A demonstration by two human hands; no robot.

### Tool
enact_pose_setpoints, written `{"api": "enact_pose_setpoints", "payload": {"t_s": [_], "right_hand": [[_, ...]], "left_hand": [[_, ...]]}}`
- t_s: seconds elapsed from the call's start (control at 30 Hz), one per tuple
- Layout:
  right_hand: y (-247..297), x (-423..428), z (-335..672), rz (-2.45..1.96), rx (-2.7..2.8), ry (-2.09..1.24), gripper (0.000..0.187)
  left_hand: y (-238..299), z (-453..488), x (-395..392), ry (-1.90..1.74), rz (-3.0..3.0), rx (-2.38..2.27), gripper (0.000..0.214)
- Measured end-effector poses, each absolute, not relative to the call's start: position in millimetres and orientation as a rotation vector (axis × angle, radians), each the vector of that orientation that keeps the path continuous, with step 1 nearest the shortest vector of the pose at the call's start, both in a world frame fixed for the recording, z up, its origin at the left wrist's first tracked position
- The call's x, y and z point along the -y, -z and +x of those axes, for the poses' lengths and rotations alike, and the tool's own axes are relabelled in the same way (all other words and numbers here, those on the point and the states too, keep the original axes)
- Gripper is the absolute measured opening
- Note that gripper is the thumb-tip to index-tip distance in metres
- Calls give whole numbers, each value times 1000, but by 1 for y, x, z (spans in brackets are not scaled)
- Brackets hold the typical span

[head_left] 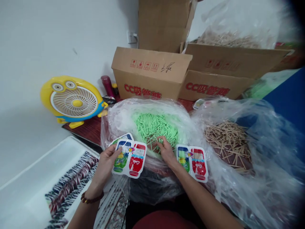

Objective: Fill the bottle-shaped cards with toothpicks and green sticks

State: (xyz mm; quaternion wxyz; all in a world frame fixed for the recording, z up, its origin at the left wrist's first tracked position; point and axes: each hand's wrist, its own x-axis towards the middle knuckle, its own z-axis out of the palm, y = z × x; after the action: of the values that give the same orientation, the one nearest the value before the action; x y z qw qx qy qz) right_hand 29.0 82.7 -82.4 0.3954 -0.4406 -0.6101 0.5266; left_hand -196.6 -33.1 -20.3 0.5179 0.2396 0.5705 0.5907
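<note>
My left hand [106,161] is closed on a small stack of printed bottle-shaped packets [130,158], green and red, held upright by their left edge. My right hand [165,150] reaches into a clear plastic bag [119,119] of green sticks [154,127], its fingers pinched around a few of them. Just right of that hand another packet [193,162] lies on the plastic, with sticks showing in its two pockets. A second clear bag with brown sticks [228,143] sits to the right.
A yellow desk fan [72,101] stands at the left by the wall. Cardboard boxes [152,74] [221,71] line the back. A white tray [23,187] at lower left holds rows of filled packets [71,178]. A dark red bottle [107,85] stands behind the bag.
</note>
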Motion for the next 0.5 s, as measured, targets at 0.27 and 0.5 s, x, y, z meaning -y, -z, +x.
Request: {"api": "enact_pose_setpoints", "payload": {"t_s": [0.27, 0.5], "right_hand": [[70, -85, 26, -1058, 1625, -1096, 17], [85, -82, 22, -1018, 1561, -1308, 45]], "left_hand": [[22, -197, 31, -1430, 560, -1340, 44], [24, -195, 32, -1420, 561, -1316, 41]]}}
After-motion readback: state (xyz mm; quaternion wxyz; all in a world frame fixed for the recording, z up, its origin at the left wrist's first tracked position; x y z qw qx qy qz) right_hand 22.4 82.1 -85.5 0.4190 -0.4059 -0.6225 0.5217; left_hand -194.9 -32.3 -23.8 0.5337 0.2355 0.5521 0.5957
